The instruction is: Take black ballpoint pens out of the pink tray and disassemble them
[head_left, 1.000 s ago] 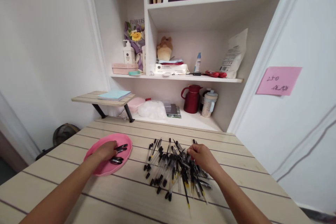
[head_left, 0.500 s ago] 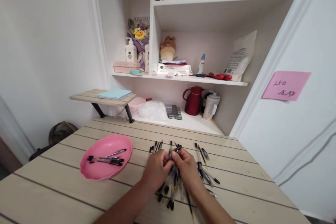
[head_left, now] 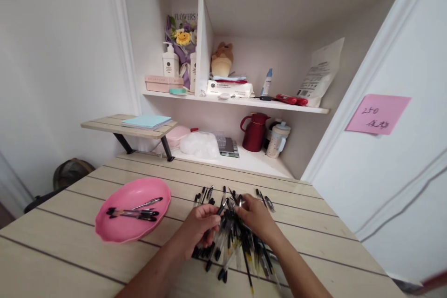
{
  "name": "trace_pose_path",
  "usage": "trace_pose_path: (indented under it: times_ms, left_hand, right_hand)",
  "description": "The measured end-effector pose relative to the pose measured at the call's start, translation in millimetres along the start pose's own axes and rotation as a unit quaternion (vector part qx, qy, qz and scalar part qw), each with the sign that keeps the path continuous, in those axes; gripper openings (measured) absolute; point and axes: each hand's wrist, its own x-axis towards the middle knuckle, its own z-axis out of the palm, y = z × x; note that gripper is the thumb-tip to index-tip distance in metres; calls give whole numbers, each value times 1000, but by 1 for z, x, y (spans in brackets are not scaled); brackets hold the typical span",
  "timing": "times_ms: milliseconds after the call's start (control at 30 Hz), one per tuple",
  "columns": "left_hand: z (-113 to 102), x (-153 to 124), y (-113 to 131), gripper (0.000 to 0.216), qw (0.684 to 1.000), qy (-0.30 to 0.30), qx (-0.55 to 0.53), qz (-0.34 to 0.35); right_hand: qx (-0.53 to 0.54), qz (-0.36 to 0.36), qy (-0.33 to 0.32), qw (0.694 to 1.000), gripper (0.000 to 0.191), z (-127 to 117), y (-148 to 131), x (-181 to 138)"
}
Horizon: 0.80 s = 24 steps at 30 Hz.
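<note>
My left hand [head_left: 201, 224] pinches a black-and-silver pen [head_left: 222, 206] between thumb and fingers, over the left side of a loose heap of pens [head_left: 230, 240]. Clear barrels, black caps and thin refills with yellowish ends lie mixed in that heap. At its upper right, my right hand [head_left: 256, 216] bends down with its fingers closed; a shiny piece shows by the fingertips, too small to name. A pink tray [head_left: 104, 228] to the left holds several pens [head_left: 134, 213], lying roughly side by side.
A small raised shelf [head_left: 104, 122] with light blue paper [head_left: 148, 121] stands at the table's back left. Behind the table, a white cabinet holds a red jug [head_left: 255, 132], a pale cup [head_left: 278, 139] and a plastic bag [head_left: 200, 144].
My hands, together over one pen before, have moved apart. The left keeps a pen and shifts left; the right lowers into the heap. The view has tilted and shifted slightly.
</note>
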Motion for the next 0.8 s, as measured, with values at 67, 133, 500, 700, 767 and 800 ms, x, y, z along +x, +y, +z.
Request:
trace_pose_path:
  times_ms: [67,133,500,700,767,800]
  left_hand:
    - [2,1,-1,29,999,22,22,12]
    - [5,3,-4,23,998,39,44,24]
    - [13,4,-12,19,992,65,93,48]
    - [4,0,-6,37,990,-95,-87,-54]
    - [0,-1,-3,34,971,-151,-159,-89]
    - [-2,-2,-2,32,962,-172,-187,-98]
  right_hand:
    - [-147,-18,-21,989,14,-2,1,-2]
    - [-187,-20,-9,982,14,-2,-1,-4]
    - [253,47,-37,966,31,29,-9,-13]
    - [388,79,-74,915,26,26,-6,-15]
    - [428,77,-96,895,25,27,-7,-16]
    - [440,73,-104,889,24,27,-8,-16]
